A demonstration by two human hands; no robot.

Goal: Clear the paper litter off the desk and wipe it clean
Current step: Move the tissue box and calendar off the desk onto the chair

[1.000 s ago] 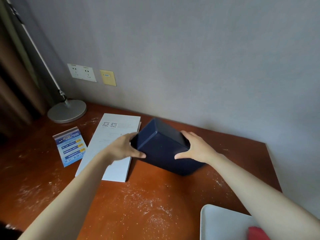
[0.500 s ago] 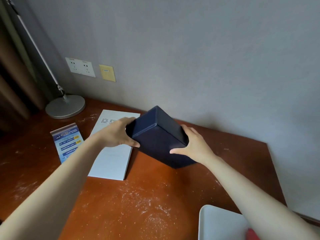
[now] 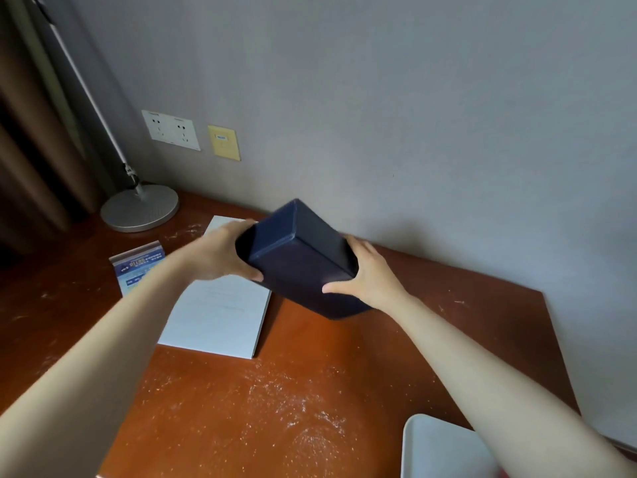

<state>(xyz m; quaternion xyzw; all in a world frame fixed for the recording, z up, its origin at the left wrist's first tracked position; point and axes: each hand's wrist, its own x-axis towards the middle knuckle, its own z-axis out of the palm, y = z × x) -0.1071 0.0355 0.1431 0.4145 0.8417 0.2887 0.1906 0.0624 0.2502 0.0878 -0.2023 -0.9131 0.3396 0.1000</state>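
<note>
**Box in hand, wiping not yet begun**

The left hand [image 3: 220, 251] and right hand [image 3: 370, 276] are gripping opposite ends of the dark blue box [image 3: 303, 260], fingers curled round its edges, holding it tilted above the desk [image 3: 344, 346]. Left of the box, a white paper pad [image 3: 220, 315] is lying flat, with a blue printed card [image 3: 138, 269] standing beyond it and a lamp base [image 3: 139, 208] farther back. In front of the box, pale crumbs and dust [image 3: 296, 408] are speckling the wood. Judging from this, the clearing is only starting; no cloth is showing, and the whole wipe is still waiting. A white tray [image 3: 441, 450] is sitting at the near right corner.
</note>
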